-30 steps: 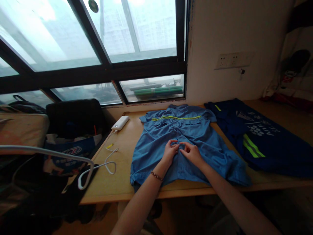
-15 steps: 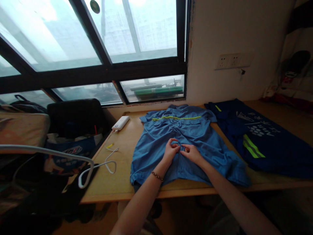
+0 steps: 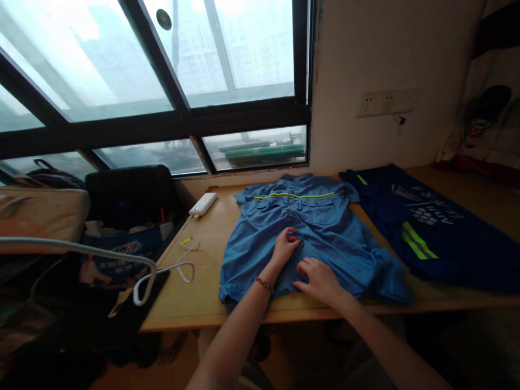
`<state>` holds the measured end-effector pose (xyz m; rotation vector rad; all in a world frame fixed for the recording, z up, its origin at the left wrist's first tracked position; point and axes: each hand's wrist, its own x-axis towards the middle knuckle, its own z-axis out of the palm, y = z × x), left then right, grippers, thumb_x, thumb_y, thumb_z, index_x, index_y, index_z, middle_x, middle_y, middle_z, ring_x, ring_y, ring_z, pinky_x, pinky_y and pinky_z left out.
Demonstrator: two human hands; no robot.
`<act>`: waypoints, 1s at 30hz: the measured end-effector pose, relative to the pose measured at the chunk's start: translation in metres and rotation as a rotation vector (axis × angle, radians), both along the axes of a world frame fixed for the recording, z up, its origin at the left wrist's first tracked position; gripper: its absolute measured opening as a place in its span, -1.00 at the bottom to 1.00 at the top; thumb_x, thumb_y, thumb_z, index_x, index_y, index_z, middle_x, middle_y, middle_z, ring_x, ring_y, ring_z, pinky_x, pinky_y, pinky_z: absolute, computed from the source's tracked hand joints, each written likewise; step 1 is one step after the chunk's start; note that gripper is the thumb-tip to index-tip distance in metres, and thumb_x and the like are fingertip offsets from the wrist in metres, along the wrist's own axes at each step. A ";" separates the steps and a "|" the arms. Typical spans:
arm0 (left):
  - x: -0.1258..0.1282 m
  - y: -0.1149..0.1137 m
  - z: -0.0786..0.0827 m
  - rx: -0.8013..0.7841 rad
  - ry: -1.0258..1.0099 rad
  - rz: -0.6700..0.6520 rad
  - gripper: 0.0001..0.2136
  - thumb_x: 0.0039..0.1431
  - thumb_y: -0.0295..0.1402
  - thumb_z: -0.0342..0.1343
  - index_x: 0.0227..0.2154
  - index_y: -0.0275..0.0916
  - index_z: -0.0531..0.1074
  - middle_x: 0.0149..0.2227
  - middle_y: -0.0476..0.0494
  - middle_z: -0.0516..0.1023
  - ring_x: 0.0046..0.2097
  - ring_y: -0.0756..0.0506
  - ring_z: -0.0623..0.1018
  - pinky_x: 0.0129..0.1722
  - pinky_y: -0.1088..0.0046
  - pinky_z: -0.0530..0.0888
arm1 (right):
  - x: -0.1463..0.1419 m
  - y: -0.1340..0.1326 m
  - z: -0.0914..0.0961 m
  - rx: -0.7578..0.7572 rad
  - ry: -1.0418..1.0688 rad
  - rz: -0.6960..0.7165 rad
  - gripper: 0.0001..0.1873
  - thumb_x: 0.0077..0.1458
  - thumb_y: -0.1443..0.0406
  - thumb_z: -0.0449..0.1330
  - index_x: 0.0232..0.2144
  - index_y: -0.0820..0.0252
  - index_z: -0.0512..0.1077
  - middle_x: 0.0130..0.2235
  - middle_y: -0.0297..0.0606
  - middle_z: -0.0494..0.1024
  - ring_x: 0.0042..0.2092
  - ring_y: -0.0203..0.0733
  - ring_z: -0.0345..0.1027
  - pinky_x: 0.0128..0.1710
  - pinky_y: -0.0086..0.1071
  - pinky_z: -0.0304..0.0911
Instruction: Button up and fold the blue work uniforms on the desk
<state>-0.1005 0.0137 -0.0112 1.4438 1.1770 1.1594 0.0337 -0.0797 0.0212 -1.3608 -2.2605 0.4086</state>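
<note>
A blue short-sleeved work shirt (image 3: 252, 244) lies front up on the wooden table (image 3: 170, 303), its collar toward the window and a yellow stripe across the chest. My left hand (image 3: 285, 246), with a beaded bracelet at the wrist, pinches the shirt's front placket near the middle. Lower down, close to the shirt's hem, my right hand (image 3: 319, 279) has its thumb and fingers apart and holds nothing. Its fingertips are just over the cloth; whether they touch it I cannot tell.
Right of the shirt lies a dark navy garment (image 3: 459, 244) with a reflective band. A white power bank (image 3: 203, 204) with a white cable (image 3: 184, 265) is at the left. A pale curved tube (image 3: 101, 252) crosses the left foreground. Bags (image 3: 122, 254) stand beside the table.
My right hand has let go of the placket and moved down toward the hem, its fingers opening. The left hand has stayed at the placket. The view has shifted slightly.
</note>
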 end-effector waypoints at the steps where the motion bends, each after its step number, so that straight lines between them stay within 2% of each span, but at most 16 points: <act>1: 0.000 0.001 0.001 0.011 0.018 -0.006 -0.72 -0.18 -0.41 0.16 -0.31 -0.28 0.33 -0.63 0.08 0.34 -0.59 0.10 0.32 -0.58 0.64 0.20 | 0.000 -0.006 -0.001 0.021 -0.042 -0.015 -0.78 -0.15 0.15 0.22 -0.47 0.15 0.34 -0.40 -0.29 0.38 -0.31 -0.19 0.23 -0.36 -0.39 0.08; 5: -0.001 0.012 0.007 0.056 0.051 -0.069 -0.72 -0.17 -0.40 0.16 -0.29 -0.28 0.35 -0.60 0.07 0.36 -0.55 0.08 0.35 -0.54 0.62 0.24 | 0.003 -0.007 -0.006 0.055 -0.100 -0.020 -0.74 -0.13 0.12 0.21 -0.42 0.15 0.32 -0.36 -0.26 0.37 -0.27 -0.16 0.21 -0.31 -0.36 0.07; 11: -0.005 0.040 0.015 0.128 0.100 -0.130 -0.75 -0.14 -0.44 0.10 -0.29 -0.29 0.36 -0.56 0.03 0.39 -0.50 0.05 0.37 -0.46 0.58 0.30 | 0.007 0.032 -0.005 0.052 -0.151 0.042 -0.59 -0.26 0.01 0.25 -0.41 0.15 0.33 -0.35 -0.27 0.36 -0.26 -0.16 0.19 -0.29 -0.36 0.06; 14: -0.010 0.047 0.017 0.170 0.144 -0.173 -0.71 -0.15 -0.55 0.01 -0.26 -0.31 0.36 -0.53 0.00 0.38 -0.47 0.03 0.38 -0.43 0.54 0.33 | 0.006 0.044 -0.004 0.055 -0.145 0.053 -0.61 -0.25 0.03 0.24 -0.41 0.15 0.35 -0.34 -0.28 0.34 -0.25 -0.17 0.18 -0.26 -0.36 0.05; 17: -0.016 0.039 0.020 0.213 0.236 -0.330 -0.54 -0.25 -0.63 -0.01 -0.17 -0.26 0.37 -0.34 -0.09 0.42 -0.30 -0.03 0.42 -0.25 0.44 0.37 | 0.007 0.044 -0.006 0.080 -0.100 0.049 -0.71 -0.16 0.12 0.20 -0.36 0.13 0.37 -0.32 -0.28 0.33 -0.24 -0.19 0.17 -0.22 -0.35 0.03; 20: -0.023 0.025 0.023 0.278 0.368 -0.464 -0.49 -0.26 -0.63 0.04 -0.14 -0.18 0.39 -0.09 -0.13 0.30 -0.03 -0.11 0.32 -0.01 0.36 0.25 | 0.007 0.040 -0.008 0.092 -0.070 0.069 -0.80 -0.13 0.22 0.17 -0.35 0.10 0.39 -0.33 -0.30 0.34 -0.25 -0.21 0.17 -0.21 -0.36 0.03; 23: -0.026 0.016 0.023 0.291 0.427 -0.456 -0.60 -0.18 -0.57 0.09 -0.19 -0.15 0.44 -0.02 -0.12 0.22 0.06 -0.12 0.23 0.09 0.35 0.14 | 0.005 0.038 -0.009 0.105 -0.073 0.053 -0.82 -0.13 0.21 0.17 -0.40 0.15 0.38 -0.34 -0.28 0.37 -0.24 -0.19 0.17 -0.21 -0.34 0.04; 26: -0.025 0.016 0.021 0.288 0.439 -0.407 -0.73 -0.13 -0.50 0.14 -0.29 -0.15 0.49 -0.04 -0.13 0.25 0.03 -0.13 0.26 0.08 0.33 0.16 | 0.002 0.039 -0.010 0.112 -0.074 0.003 -0.74 -0.19 0.12 0.21 -0.49 0.19 0.35 -0.37 -0.24 0.39 -0.22 -0.15 0.17 -0.21 -0.32 0.06; 28: -0.024 0.017 0.019 0.296 0.430 -0.387 -0.79 -0.12 -0.47 0.16 -0.35 -0.15 0.51 -0.06 -0.13 0.29 0.00 -0.13 0.29 0.05 0.32 0.20 | 0.001 0.043 -0.012 0.056 -0.003 -0.017 -0.69 -0.24 0.09 0.24 -0.56 0.19 0.32 -0.44 -0.28 0.38 -0.28 -0.17 0.19 -0.27 -0.34 0.08; 30: -0.023 0.017 0.017 0.302 0.410 -0.365 -0.84 -0.10 -0.43 0.15 -0.39 -0.16 0.52 -0.08 -0.13 0.32 -0.03 -0.13 0.32 0.02 0.32 0.23 | 0.004 0.048 -0.014 -0.087 0.187 -0.025 -0.65 -0.28 0.06 0.25 -0.62 0.20 0.28 -0.54 -0.35 0.34 -0.41 -0.26 0.19 -0.39 -0.40 0.08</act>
